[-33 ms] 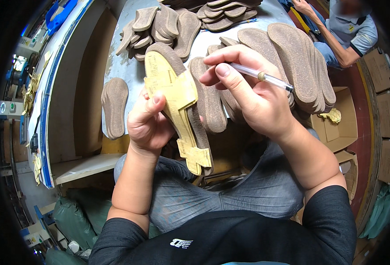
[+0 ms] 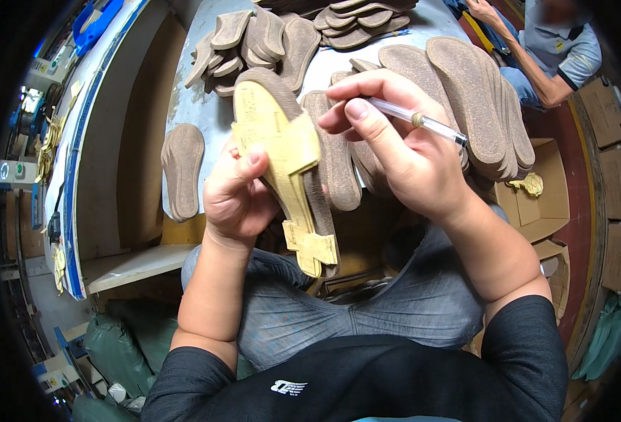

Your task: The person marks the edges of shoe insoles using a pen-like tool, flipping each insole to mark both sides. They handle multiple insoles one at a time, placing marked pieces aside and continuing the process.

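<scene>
My left hand is closed around a brown cork-like shoe insole with a yellow paper or card template lying along its upper face. The template has side tabs near the toe and the heel, and my thumb presses on its edge. The insole's brown rim shows along the right side. Just to the right, my right hand grips a clear-barrelled pen between thumb and fingers; its writing end is hidden by the fingers. The pen is apart from the template.
Behind my hands, brown insoles are stacked on a pale table, with a loose insole at the left. An open cardboard box stands at the right. Another person sits at the far right. A white shelf is on the left.
The insole and template have shifted very slightly to the right and tilted in my left hand. My right hand and the pen are almost unmoved.
</scene>
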Demonstrator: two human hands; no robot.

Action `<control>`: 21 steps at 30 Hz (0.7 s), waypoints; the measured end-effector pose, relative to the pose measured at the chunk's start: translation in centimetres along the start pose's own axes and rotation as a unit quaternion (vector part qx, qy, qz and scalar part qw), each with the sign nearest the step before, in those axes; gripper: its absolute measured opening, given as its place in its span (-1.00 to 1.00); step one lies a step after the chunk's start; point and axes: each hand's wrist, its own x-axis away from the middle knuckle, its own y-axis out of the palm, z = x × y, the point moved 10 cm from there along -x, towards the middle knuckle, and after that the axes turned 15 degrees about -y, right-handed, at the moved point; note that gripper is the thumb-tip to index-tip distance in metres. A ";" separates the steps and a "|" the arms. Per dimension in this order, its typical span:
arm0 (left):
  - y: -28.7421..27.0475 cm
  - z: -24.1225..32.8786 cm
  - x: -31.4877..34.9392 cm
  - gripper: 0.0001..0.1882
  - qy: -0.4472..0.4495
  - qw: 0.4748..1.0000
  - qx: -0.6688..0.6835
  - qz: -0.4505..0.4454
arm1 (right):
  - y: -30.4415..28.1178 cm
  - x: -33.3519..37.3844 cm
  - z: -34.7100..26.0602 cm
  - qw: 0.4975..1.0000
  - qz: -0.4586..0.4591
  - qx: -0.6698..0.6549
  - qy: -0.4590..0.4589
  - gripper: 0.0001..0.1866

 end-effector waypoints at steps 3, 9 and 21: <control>-1.0 -0.1 0.0 -0.41 -0.015 0.987 -0.123 0.099 | 0.0 -0.2 0.2 1.000 0.015 -0.011 0.022 -0.64; 1.1 -2.0 -0.8 -0.54 -0.123 0.940 -0.272 0.163 | 1.2 0.0 2.4 0.986 -0.110 -0.015 0.126 -0.63; -0.5 -0.5 -0.6 -0.74 -0.120 0.922 -0.330 0.164 | -1.0 -0.3 4.2 0.982 -0.008 -0.056 0.182 -0.70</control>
